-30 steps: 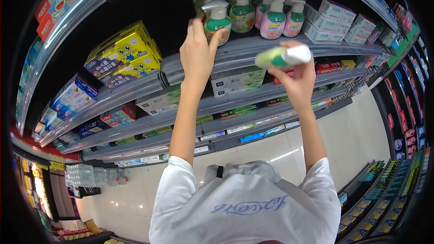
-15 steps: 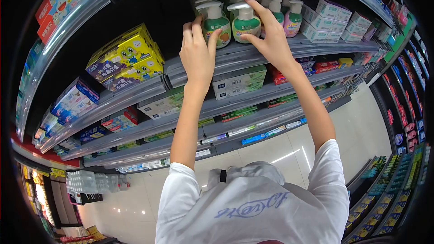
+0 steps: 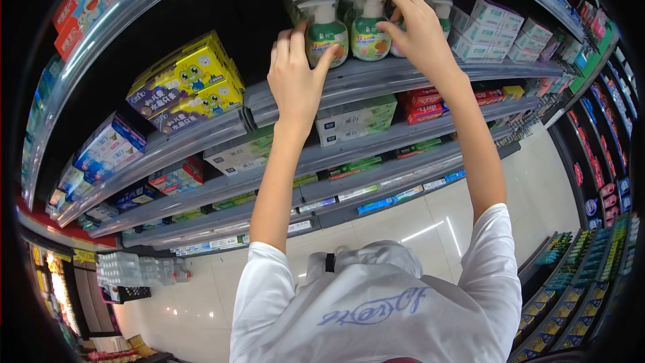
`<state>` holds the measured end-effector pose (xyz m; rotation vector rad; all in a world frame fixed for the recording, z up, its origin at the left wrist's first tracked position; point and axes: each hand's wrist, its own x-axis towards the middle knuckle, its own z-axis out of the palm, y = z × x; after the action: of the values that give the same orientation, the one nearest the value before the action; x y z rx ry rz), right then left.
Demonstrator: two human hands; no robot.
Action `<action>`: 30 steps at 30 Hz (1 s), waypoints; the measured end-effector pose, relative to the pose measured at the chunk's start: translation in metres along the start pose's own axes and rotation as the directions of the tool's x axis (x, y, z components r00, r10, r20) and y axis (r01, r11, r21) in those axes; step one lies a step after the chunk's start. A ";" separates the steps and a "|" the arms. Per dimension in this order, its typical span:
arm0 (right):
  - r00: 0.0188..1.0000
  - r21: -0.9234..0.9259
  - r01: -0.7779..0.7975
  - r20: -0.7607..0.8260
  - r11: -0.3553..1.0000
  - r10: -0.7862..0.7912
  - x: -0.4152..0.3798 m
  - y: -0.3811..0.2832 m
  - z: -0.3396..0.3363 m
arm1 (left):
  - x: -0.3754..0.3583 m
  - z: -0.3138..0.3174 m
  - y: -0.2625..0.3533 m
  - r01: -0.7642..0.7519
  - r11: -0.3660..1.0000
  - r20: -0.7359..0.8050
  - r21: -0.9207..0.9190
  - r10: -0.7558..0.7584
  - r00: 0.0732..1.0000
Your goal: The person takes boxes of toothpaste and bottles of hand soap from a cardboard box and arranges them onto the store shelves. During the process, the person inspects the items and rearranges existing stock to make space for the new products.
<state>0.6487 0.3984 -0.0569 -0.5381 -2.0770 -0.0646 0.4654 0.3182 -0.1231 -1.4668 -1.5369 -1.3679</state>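
Green pump bottles with white pump heads stand in rows on the shelf (image 3: 363,81). My left hand (image 3: 295,81) is around the leftmost front pump bottle (image 3: 327,39), its fingers along the left side and thumb across the front label. To the right stands a second front pump bottle (image 3: 370,39), upright with its label facing me. My right hand (image 3: 426,33) is curled over a pump bottle just beyond it, fingers at the pump head and thumb in front. That bottle is mostly hidden behind the hand. Another pump bottle (image 3: 443,17) shows partly beside the right fingers.
Yellow boxes (image 3: 195,84) are stacked on the shelf to the left. White cartons (image 3: 487,30) stand right of the bottles. Lower shelves carry toothpaste boxes (image 3: 356,121). Wrapped water bottles (image 3: 138,271) sit on the floor at lower left, and another rack (image 3: 571,289) stands at right.
My right hand has left the second front bottle and shifted right to the one beside it. My left hand remains at the leftmost bottle.
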 end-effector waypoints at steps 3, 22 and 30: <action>0.997 -0.019 -0.038 0.069 0.999 0.039 0.000 -0.004 0.000 | 0.000 0.001 -0.001 0.004 1.000 -0.001 -0.003 -0.004 1.000; 0.992 -0.163 0.126 -0.009 0.979 -0.129 -0.010 -0.003 0.012 | 0.001 0.001 0.000 -0.026 1.000 -0.018 -0.002 0.026 0.999; 0.991 -0.171 0.114 -0.046 0.979 -0.123 -0.017 -0.004 0.015 | 0.002 0.002 0.002 -0.012 1.000 0.011 0.006 0.011 1.000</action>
<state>0.6430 0.3928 -0.0787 -0.5073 -2.0581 -0.3232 0.4679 0.3205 -0.1216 -1.4797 -1.5355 -1.3500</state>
